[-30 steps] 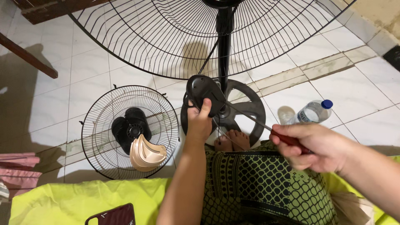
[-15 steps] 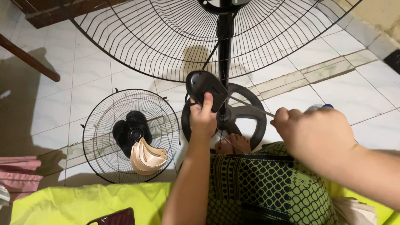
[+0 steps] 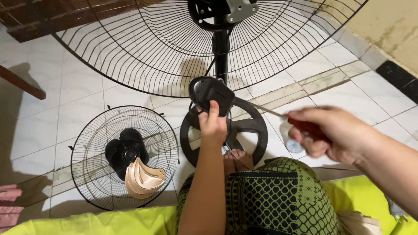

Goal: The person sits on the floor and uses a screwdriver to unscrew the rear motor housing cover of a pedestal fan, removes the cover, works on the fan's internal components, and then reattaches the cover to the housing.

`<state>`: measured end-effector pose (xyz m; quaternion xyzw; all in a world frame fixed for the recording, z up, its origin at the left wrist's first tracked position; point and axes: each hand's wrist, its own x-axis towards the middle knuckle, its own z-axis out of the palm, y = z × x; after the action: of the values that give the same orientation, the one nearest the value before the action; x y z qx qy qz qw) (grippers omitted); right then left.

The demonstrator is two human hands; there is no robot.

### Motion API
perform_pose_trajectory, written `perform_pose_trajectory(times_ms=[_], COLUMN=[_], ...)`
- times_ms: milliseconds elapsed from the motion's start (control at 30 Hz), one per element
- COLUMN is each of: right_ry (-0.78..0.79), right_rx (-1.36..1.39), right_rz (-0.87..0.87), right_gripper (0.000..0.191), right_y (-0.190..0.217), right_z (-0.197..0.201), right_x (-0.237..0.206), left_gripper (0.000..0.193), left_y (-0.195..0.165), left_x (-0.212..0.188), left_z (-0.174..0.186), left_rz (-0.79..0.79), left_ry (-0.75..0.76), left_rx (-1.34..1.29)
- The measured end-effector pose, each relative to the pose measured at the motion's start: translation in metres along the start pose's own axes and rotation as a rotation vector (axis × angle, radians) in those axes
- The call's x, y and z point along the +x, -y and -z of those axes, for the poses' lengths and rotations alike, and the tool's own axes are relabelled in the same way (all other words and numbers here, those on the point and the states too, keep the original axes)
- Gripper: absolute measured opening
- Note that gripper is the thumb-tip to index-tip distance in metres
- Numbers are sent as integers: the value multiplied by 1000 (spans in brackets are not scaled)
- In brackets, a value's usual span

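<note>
The left hand (image 3: 213, 124) is closed around a black switch box (image 3: 212, 95) that sits on the pole (image 3: 220, 54) of a big standing fan. The box is right above the round black base (image 3: 244, 130). The right hand (image 3: 335, 132) is clenched around the red handle of a screwdriver (image 3: 300, 124), and its thin metal tip points at the box. It looks like the step is working on a screw in the box. The tip needs to sit straight in the screw while the other hand keeps the box from moving.

The floor (image 3: 87, 95) is white tile with some tan strips. A small round fan guard (image 3: 126, 159) lies flat on it, with black blades and a tan fan blade (image 3: 143, 178) inside. The big wire guard (image 3: 174, 43) is above. A yellow cloth (image 3: 96, 222) lies near the person's knees.
</note>
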<state>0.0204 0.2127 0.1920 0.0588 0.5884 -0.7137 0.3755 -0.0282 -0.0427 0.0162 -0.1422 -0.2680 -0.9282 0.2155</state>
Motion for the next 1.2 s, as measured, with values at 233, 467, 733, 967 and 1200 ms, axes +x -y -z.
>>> perform_pose_trajectory(times_ms=[233,467,733,967,1200], right_ry=[-111,-370,-606,-291,205], right_rx=[-272,-1811,-2277,-584,236], right_rz=[-84,449,796,692,83], right_gripper=[33,28,44,48,32], right_y=[-23,-16,-26,-14,-30], right_z=[21,-10,-57,-27,4], right_x=[25,3,-30,-14,15], left_gripper=[48,47,45,45,45], left_y=[-4,-10,-10,-11,-11], left_x=[1,-2,-6,-6,-5], left_z=[14,7,-3,5,11], left_rz=[23,17,17,-50,-97], left_ry=[-4,31,24,-8,15], left_rx=[101,49,32,-7,39])
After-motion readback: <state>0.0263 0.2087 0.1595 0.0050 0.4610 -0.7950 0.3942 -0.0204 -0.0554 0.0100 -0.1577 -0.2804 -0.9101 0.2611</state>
